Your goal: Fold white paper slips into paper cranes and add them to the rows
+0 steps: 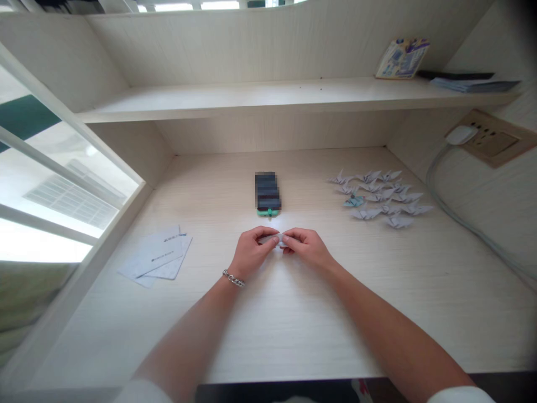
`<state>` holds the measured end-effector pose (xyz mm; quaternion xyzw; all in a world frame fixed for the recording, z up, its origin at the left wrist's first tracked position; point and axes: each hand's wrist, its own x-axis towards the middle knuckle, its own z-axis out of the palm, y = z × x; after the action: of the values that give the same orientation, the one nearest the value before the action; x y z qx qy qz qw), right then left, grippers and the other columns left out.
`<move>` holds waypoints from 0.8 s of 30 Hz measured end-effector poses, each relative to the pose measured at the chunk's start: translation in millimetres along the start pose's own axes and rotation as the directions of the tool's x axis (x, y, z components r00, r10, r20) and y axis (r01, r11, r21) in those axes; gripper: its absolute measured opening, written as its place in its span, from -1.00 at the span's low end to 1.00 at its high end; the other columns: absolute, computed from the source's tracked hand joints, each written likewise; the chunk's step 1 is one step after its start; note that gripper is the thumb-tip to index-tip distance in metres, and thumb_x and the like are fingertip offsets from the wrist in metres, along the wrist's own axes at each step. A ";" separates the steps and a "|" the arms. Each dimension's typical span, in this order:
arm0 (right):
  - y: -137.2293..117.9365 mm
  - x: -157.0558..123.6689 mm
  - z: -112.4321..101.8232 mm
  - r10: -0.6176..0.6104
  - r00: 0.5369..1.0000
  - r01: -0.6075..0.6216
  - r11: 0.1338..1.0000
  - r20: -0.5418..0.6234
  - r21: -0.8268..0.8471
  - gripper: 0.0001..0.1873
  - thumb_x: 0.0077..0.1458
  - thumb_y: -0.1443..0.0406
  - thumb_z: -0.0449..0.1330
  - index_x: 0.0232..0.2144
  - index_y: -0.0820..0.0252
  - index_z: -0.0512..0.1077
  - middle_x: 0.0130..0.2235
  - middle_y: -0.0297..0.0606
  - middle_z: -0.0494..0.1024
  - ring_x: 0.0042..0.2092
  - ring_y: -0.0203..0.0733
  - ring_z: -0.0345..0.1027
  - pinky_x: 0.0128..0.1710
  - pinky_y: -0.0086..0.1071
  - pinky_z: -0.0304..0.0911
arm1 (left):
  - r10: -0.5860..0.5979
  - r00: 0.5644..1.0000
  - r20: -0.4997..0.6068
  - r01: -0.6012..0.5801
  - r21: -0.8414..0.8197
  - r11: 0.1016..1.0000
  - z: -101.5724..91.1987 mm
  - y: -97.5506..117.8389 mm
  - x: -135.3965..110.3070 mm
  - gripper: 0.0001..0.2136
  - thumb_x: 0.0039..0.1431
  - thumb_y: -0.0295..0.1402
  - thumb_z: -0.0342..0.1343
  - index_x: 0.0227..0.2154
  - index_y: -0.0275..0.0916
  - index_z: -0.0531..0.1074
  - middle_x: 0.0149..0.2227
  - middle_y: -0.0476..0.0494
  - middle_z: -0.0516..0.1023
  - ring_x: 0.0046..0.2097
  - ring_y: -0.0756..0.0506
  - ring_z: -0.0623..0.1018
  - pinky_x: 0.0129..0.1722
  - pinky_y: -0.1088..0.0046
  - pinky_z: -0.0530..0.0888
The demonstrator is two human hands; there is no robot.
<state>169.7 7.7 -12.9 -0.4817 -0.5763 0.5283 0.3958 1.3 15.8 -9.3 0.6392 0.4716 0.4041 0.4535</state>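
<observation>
**Desk [289,330] with folded paper cranes [380,196], right of centre.**
Blurred phone [267,193] at centre; white cards [155,256] lower left; shelf [251,98] above, carrying a printed box [403,58]; wall socket [482,139] far right.

Bright daylight is let in through the window [62,190] on the left, its panes blown out to white (a pale sheen is left on the table [319,313]). Only faint shadows are cast beneath the left hand [249,252] and right hand [306,246], and the shelf [268,101] is bowed by lens distortion.
</observation>
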 end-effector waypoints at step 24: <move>-0.3 1.3 -4.4 0.039 0.999 -0.039 0.970 0.005 0.239 -0.75 -0.16 0.18 0.28 -0.43 0.24 0.53 -0.45 -0.25 0.54 -0.41 -0.24 0.41 -0.40 -0.36 0.35 | 0.015 1.000 0.004 -0.015 -0.027 1.000 -0.4 6.5 -4.6 -0.90 -0.05 -0.37 0.16 -0.44 -0.27 0.51 -0.39 -0.12 0.57 -0.33 -0.06 0.54 -0.28 0.46 0.47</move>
<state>173.6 10.0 -12.1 -0.4416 -0.4990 0.6018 0.4403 1.4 10.5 -3.3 0.6375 0.4604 0.4123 0.4600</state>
